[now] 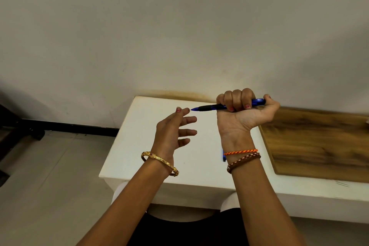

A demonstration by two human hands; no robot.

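Head view — blue pen [209,107] level, tip leftward, right fingers [237,98] gripping, left fingers [187,120] relaxed

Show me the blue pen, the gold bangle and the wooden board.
blue pen [209,107], head view, on its black grip.
gold bangle [161,160], head view, on the band's middle.
wooden board [319,142], head view, on its bare middle.

Mid-barrel of pen [211,107] hidden inside right hand [242,110] fist. Tip at left hand [175,132] forefinger; contact too fine to tell. Blue sliver [223,156] on worktop [139,146], mostly behind right wrist, unidentifiable. Wooden board [319,146] and worktop cut off by right edge.
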